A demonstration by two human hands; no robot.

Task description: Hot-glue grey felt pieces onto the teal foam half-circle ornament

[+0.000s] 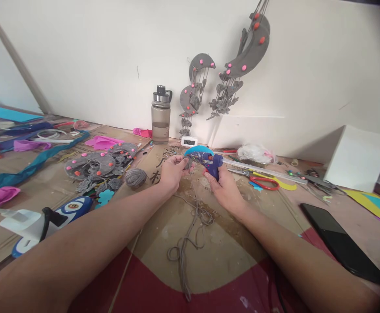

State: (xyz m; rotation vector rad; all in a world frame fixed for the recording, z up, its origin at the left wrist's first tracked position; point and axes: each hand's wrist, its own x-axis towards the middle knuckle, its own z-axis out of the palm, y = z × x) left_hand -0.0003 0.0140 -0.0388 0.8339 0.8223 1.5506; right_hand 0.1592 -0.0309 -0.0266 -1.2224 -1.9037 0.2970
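Note:
My right hand (227, 187) is wrapped round the handle of a blue glue gun (213, 163), with a long clear glue stick (258, 166) running out of its back. The nozzle points left, at the fingers of my left hand (173, 173). Those fingers pinch a small grey yarn piece (187, 164), partly hidden by the fingertips. Grey yarn (190, 237) trails down from it and lies in loose loops on the cardboard (232, 243). A ball of grey yarn (135, 178) rests left of my left hand. Behind the gun lies a bright blue piece (198, 150).
Red-handled scissors (264, 182) and a phone (340, 241) lie to the right. A water bottle (160, 119) and small clock (189, 141) stand at the back. Grey moon hangings (250, 61) hang on the wall. Grey crescents with pink dots (103, 163) lie left.

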